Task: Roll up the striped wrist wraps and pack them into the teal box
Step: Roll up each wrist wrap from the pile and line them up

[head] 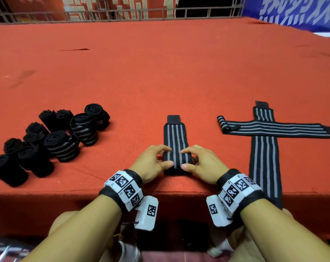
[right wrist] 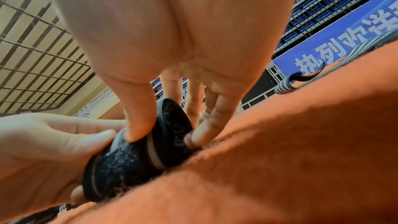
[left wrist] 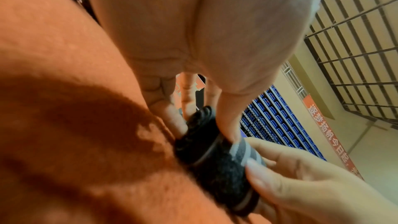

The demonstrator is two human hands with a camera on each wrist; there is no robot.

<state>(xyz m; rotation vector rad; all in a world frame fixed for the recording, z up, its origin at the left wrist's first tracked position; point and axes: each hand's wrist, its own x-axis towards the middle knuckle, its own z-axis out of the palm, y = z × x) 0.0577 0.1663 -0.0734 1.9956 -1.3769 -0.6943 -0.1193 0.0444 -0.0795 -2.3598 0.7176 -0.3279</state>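
Both hands, left (head: 151, 163) and right (head: 201, 163), are curled round the rolled end of a wrap (head: 175, 146), pinched between thumbs and fingers near the table (head: 160, 72) front edge. Finished rolls (head: 62, 140) are grouped to the left; two flat wraps (head: 265, 133) are crossed at right.

Half-rolled striped wrist wrap (head: 175, 146): black with grey stripes, rolled end nearest, flat tail stretched away. Two flat wraps (head: 264, 140) crossed just to its right. Cluster of rolled wraps (head: 66, 137) standing and lying well to the left.
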